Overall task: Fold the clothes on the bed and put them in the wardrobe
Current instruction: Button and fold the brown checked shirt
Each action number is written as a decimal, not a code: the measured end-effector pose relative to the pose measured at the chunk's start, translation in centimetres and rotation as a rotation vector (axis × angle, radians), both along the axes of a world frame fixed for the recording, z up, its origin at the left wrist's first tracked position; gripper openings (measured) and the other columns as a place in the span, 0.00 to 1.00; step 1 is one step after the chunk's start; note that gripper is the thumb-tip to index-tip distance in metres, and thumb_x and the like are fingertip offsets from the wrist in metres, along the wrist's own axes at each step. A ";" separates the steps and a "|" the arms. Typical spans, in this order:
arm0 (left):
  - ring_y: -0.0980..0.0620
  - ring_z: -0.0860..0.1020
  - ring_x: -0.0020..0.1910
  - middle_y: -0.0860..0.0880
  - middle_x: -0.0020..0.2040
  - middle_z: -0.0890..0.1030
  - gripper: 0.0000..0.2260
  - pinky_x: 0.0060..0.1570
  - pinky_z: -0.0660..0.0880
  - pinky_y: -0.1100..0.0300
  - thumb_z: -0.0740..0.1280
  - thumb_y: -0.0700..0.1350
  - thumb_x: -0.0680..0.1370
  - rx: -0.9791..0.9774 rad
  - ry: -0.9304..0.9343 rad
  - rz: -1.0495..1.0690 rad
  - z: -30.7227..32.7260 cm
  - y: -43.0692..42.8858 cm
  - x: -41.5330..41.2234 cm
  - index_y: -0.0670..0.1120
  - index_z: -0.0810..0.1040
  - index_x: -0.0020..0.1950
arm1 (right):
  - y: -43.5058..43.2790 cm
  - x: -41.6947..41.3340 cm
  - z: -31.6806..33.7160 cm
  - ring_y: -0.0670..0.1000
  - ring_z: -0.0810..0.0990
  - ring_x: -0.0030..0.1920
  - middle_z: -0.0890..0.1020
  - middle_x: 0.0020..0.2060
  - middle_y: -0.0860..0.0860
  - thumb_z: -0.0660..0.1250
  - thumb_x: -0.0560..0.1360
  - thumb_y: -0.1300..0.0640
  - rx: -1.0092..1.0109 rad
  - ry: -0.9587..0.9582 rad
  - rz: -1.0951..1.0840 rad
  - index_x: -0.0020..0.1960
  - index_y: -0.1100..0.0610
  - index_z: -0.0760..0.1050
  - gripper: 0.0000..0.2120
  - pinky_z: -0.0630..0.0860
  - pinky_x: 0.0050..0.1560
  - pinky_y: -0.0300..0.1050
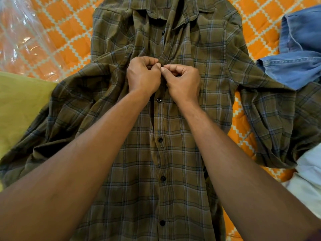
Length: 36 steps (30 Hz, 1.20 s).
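One olive plaid shirt (173, 153) lies face up along the middle of the bed (69, 40), sleeves spread, five black buttons (160, 140) showing. Two hands, left hand (143, 77) and right hand (182, 82), fingers curled, pinch its placket mid-chest. One denim garment (295, 66) lies at the right edge.

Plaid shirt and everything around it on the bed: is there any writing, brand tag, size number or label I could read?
No readable text anywhere in this view.
Plaid shirt: no tag, brand or size shows; the left hand and right hand pinch its button strip and hide a little of it.
Denim garment: stitching only.
Clear plastic: glare, no print.
Orange bedcover: diamond pattern only.
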<state>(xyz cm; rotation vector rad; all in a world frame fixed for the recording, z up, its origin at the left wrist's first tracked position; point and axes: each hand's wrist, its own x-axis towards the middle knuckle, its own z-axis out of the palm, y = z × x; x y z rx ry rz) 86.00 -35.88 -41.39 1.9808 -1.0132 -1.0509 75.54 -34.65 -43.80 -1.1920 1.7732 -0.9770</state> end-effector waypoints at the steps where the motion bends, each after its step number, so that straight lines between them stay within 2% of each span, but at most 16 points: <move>1: 0.61 0.81 0.43 0.56 0.41 0.82 0.02 0.49 0.81 0.62 0.70 0.45 0.79 -0.006 0.010 0.004 0.0 0.1 -0.1 0.51 0.82 0.48 | 0.0 0.0 -0.1 0.42 0.85 0.41 0.87 0.40 0.45 0.76 0.74 0.54 0.001 -0.004 -0.004 0.48 0.54 0.87 0.05 0.84 0.43 0.46; 4: 0.62 0.81 0.46 0.55 0.45 0.83 0.02 0.50 0.81 0.64 0.71 0.44 0.79 -0.012 0.072 0.037 -0.2 0.3 -0.2 0.49 0.83 0.50 | 0.1 0.0 -0.2 0.45 0.86 0.41 0.87 0.40 0.46 0.75 0.75 0.55 0.003 -0.021 -0.005 0.48 0.55 0.87 0.05 0.85 0.44 0.49; 8: 0.57 0.82 0.50 0.52 0.48 0.84 0.04 0.52 0.82 0.59 0.71 0.42 0.79 -0.006 0.172 0.073 0.1 0.3 -0.3 0.49 0.84 0.51 | 0.1 -0.2 -0.3 0.47 0.86 0.40 0.87 0.41 0.49 0.74 0.75 0.58 -0.004 -0.060 -0.015 0.50 0.57 0.86 0.06 0.85 0.43 0.48; 12: 0.57 0.83 0.49 0.52 0.47 0.85 0.04 0.53 0.82 0.56 0.71 0.43 0.79 0.004 0.153 0.025 0.0 0.1 0.2 0.52 0.84 0.50 | -0.3 -0.6 0.1 0.43 0.82 0.30 0.85 0.36 0.47 0.72 0.77 0.60 0.045 -0.131 0.016 0.48 0.58 0.85 0.04 0.78 0.32 0.38; 14: 0.55 0.84 0.49 0.51 0.47 0.85 0.04 0.53 0.82 0.54 0.71 0.43 0.79 0.026 0.150 -0.023 -0.1 -0.1 0.8 0.53 0.83 0.49 | -0.6 -0.8 0.3 0.43 0.81 0.28 0.84 0.34 0.47 0.72 0.78 0.60 0.094 -0.134 0.042 0.47 0.56 0.85 0.03 0.75 0.30 0.37; 17: 0.56 0.83 0.47 0.50 0.45 0.85 0.04 0.52 0.82 0.58 0.71 0.43 0.79 0.049 0.117 -0.114 -0.1 -0.8 1.4 0.51 0.84 0.50 | -1.0 -1.0 0.9 0.43 0.80 0.27 0.84 0.33 0.49 0.72 0.78 0.59 0.174 -0.122 0.072 0.47 0.56 0.84 0.03 0.73 0.26 0.35; 19: 0.57 0.83 0.44 0.50 0.44 0.85 0.04 0.46 0.81 0.63 0.71 0.42 0.79 0.061 0.105 -0.164 0.0 -1.2 1.7 0.49 0.84 0.50 | -1.3 -1.0 1.4 0.43 0.79 0.25 0.83 0.32 0.51 0.72 0.78 0.60 0.216 -0.143 0.086 0.45 0.57 0.84 0.04 0.72 0.24 0.35; 22: 0.54 0.84 0.47 0.49 0.46 0.85 0.05 0.43 0.81 0.65 0.70 0.40 0.80 0.060 0.134 -0.184 -0.2 -1.3 2.0 0.46 0.84 0.53 | -1.6 -0.9 1.7 0.45 0.80 0.25 0.84 0.31 0.51 0.73 0.77 0.60 0.252 -0.138 0.076 0.40 0.54 0.83 0.07 0.73 0.24 0.36; 27: 0.55 0.83 0.46 0.50 0.45 0.86 0.05 0.53 0.82 0.57 0.70 0.42 0.79 0.052 0.126 -0.211 -0.7 -1.0 2.0 0.50 0.86 0.50 | -1.4 0.3 1.1 0.46 0.81 0.24 0.83 0.27 0.48 0.72 0.75 0.60 0.175 0.021 -0.051 0.36 0.50 0.79 0.11 0.76 0.27 0.41; 29: 0.55 0.83 0.47 0.51 0.45 0.85 0.05 0.53 0.82 0.56 0.70 0.42 0.79 0.054 0.140 -0.205 -0.6 -1.0 2.0 0.51 0.85 0.48 | -1.0 0.8 0.9 0.45 0.80 0.26 0.80 0.24 0.46 0.72 0.73 0.59 0.100 0.103 -0.078 0.36 0.49 0.79 0.09 0.78 0.31 0.43; 31: 0.56 0.82 0.46 0.52 0.44 0.85 0.05 0.53 0.82 0.57 0.71 0.42 0.79 0.046 0.143 -0.192 -0.5 -1.0 1.8 0.51 0.85 0.47 | -0.5 1.2 0.9 0.43 0.77 0.29 0.76 0.24 0.44 0.72 0.72 0.58 0.050 0.178 -0.098 0.38 0.48 0.78 0.07 0.73 0.33 0.40; 33: 0.56 0.81 0.45 0.53 0.43 0.84 0.05 0.53 0.82 0.56 0.71 0.42 0.79 0.026 0.136 -0.170 -0.5 -0.8 1.6 0.51 0.85 0.47 | 0.0 1.4 0.8 0.42 0.76 0.29 0.76 0.26 0.43 0.73 0.71 0.58 0.010 0.141 -0.118 0.40 0.48 0.80 0.06 0.72 0.34 0.38; 36: 0.54 0.83 0.49 0.51 0.45 0.85 0.05 0.54 0.82 0.54 0.71 0.43 0.79 0.017 0.143 -0.130 -0.7 -0.6 1.4 0.53 0.84 0.47 | 0.9 1.3 0.4 0.40 0.79 0.33 0.80 0.30 0.42 0.73 0.73 0.58 -0.050 0.087 -0.086 0.45 0.51 0.84 0.03 0.76 0.35 0.36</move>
